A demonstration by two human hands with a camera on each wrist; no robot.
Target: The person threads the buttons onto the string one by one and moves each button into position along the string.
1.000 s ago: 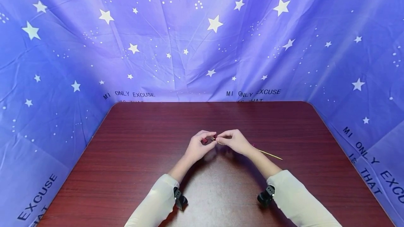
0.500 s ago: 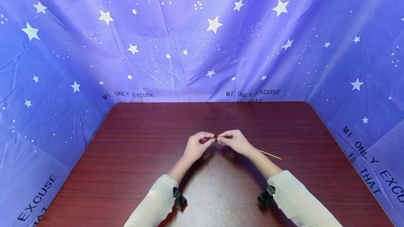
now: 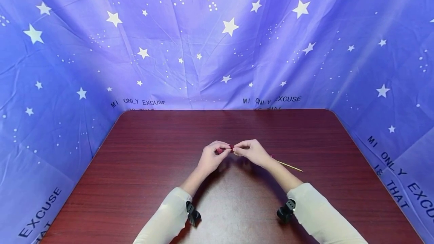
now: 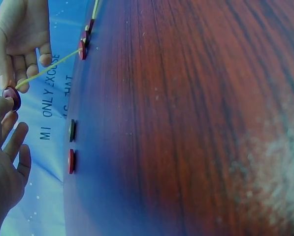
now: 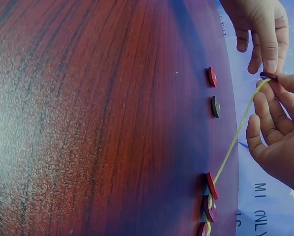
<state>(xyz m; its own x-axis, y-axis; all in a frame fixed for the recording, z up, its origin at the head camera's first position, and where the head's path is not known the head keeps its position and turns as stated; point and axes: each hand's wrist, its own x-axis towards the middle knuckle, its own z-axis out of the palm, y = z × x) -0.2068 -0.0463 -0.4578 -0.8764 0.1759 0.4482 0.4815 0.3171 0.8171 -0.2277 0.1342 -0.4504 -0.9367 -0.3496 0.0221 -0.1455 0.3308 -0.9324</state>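
Fingertip to fingertip, my two hands meet over the back half of the table. A dark red button [image 5: 269, 76] is pinched between the thumb and finger of my left hand [image 3: 211, 157]. My right hand [image 3: 252, 153] pinches at the same button's other side, where the yellow cord [image 5: 239, 130] meets it; the fingertips hide part of that spot. From there the cord slants down to several buttons strung on it, among them a red button [image 5: 212, 186] and a dark red one [image 5: 209, 209]. The cord's tail [image 3: 289, 166] sticks out past my right wrist.
Two loose buttons, one red [image 4: 71, 161] and one dark [image 4: 72, 131], rest on the wood-grain table [image 3: 152, 183] beneath my left hand. A purple star-patterned cloth [image 3: 183, 40] hangs behind the table and along both sides.
My left fingers have shifted slightly and closed in on the button, which has turned a little. The right hand stays nearly in place.
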